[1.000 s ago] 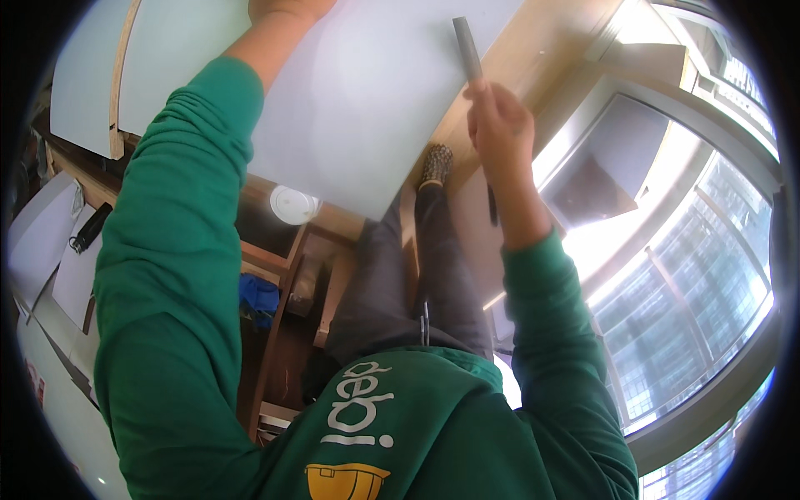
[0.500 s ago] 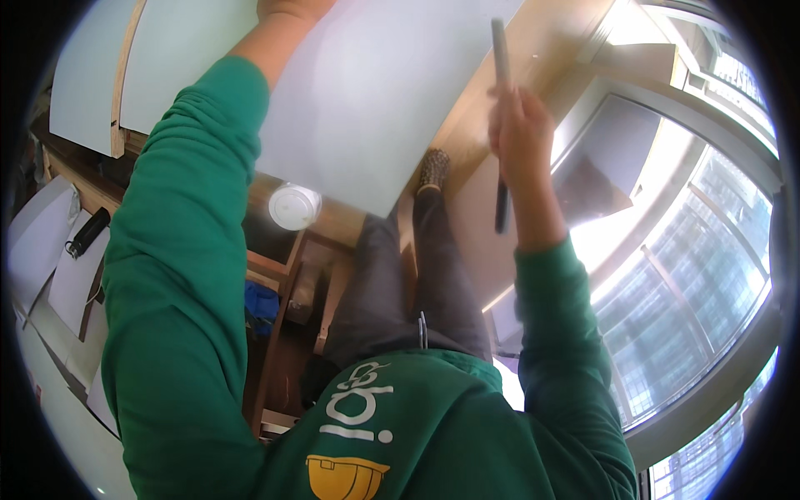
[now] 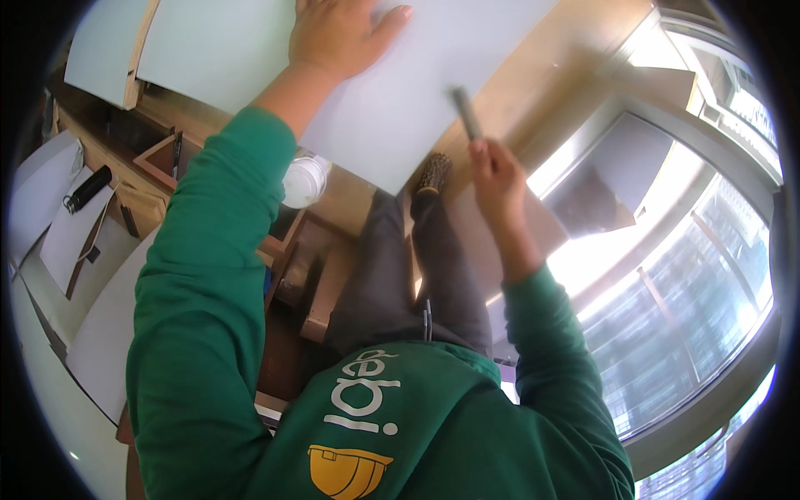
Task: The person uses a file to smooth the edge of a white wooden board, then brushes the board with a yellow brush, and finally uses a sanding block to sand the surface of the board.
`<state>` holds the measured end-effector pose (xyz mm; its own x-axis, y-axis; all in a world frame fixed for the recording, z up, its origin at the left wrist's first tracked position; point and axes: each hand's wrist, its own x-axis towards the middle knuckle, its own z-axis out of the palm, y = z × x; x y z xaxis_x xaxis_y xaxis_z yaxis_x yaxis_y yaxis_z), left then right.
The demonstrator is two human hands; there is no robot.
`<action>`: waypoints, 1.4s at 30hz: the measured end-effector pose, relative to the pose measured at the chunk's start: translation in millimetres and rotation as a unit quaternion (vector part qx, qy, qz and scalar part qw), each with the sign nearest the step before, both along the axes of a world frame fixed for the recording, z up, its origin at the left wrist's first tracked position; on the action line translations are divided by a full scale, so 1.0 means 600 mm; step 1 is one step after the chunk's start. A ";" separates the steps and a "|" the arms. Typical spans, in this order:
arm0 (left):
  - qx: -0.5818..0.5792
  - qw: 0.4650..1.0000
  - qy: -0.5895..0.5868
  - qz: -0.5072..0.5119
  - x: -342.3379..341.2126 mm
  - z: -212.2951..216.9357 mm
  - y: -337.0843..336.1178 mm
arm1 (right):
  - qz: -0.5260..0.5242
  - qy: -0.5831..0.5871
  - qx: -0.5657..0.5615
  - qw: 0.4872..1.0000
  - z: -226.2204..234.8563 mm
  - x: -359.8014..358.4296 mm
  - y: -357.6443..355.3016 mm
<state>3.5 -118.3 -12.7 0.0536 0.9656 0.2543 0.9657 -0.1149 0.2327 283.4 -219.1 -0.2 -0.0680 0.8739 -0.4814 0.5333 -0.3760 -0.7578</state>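
My left hand (image 3: 335, 37) lies palm down on a large pale sheet of laminate or board (image 3: 375, 129), its thumb stretched out to the right and its fingertips cut off by the upper edge. My right hand (image 3: 500, 179) is closed round a narrow, straight, bar-like grey tool (image 3: 465, 112). Its blurred far end points up and left over the board's right edge; I cannot make out its exact kind. The tool looks apart from the board.
A white lidded tub (image 3: 305, 181) stands beside the board's near edge, by my left forearm. At left are wooden drawers (image 3: 169, 158), a black bottle (image 3: 87, 190) and loose pale panels (image 3: 75, 229). My shoe (image 3: 434, 173) is near the board; a bright window (image 3: 683, 300) fills the right.
My right hand has moved left and slightly down, and the tool's far end now leans left. My left hand shows more fully on the board. The whole view has shifted a little.
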 end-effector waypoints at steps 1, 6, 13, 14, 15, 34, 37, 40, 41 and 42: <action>0.004 1.000 -0.001 0.002 -0.001 -0.003 -0.001 | 0.024 0.001 0.020 0.999 -0.003 0.000 -0.038; -0.029 0.999 0.019 0.018 0.002 -0.005 0.001 | 0.041 -0.019 0.023 0.999 -0.011 -0.017 -0.042; -0.033 0.999 0.025 0.030 0.004 -0.006 0.002 | 0.028 0.014 0.012 0.999 -0.021 -0.007 -0.107; -0.032 0.999 0.027 0.032 0.006 -0.004 0.001 | 0.024 0.032 0.015 0.999 -0.019 -0.003 -0.120; -0.032 0.999 0.028 0.033 0.008 -0.004 -0.002 | 0.021 0.019 0.023 0.999 -0.022 -0.008 -0.106; -0.056 0.995 0.065 0.044 0.015 -0.013 -0.002 | -0.036 0.043 0.026 0.998 -0.058 -0.013 -0.090; -0.065 0.995 0.069 0.045 0.008 -0.012 -0.004 | -0.037 0.025 0.017 0.999 -0.042 -0.016 -0.092; -0.066 0.995 0.065 0.045 0.010 -0.006 -0.002 | -0.120 0.103 -0.026 0.987 -0.017 -0.037 0.022; -0.071 0.995 0.059 0.045 0.010 -0.006 -0.003 | -0.115 0.116 -0.025 0.986 -0.019 -0.039 0.049; -0.076 0.995 0.053 0.045 0.010 -0.007 -0.004 | -0.109 0.129 -0.025 0.985 -0.019 -0.040 0.060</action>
<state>9.3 -120.7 -16.7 -0.0155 0.9947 0.1017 0.9905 0.0014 0.1375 259.2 -183.1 -11.5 -0.0069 0.8572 -0.5150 0.2287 -0.5000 -0.8353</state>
